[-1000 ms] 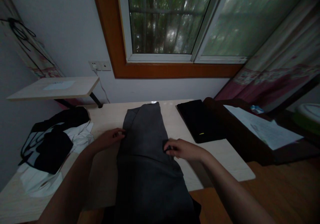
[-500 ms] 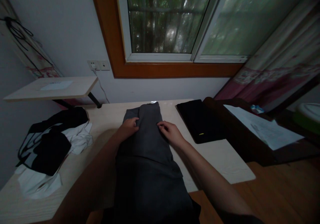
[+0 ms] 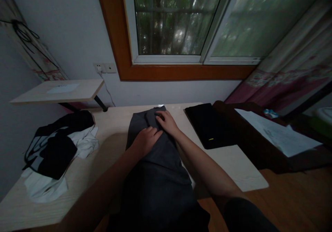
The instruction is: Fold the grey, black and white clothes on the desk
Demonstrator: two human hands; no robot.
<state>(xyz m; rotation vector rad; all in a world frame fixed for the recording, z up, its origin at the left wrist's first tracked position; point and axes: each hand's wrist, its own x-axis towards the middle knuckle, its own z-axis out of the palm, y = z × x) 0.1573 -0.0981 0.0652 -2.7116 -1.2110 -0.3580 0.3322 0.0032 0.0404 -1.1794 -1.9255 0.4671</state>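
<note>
Following the dark grey cloth (image 3: 158,180) from the near side, up the middle of the pale table (image 3: 111,121) and on towards its far edge. Resting the left hand (image 3: 146,141) on top, towards the far end: bending the fingers close together, stretching the thumb out to the right. Touching fabric there, but cannot tell whether pinching any.

Just beyond, to the right, curling the right hand (image 3: 168,122) over the far end, leaving only a narrow gap between thumb and forefinger; again, cannot tell whether gripping cloth. Handling a raised fold between the two hands, by the look of it: adjusting that far section, and so calling for a light, level touch to avoid dragging the layers askew.

Passing a black-and-white bundle (image 3: 57,156) over on the left, then a flat black item (image 3: 212,128) on the right, and finishing far off at the window (image 3: 178,21).
</note>
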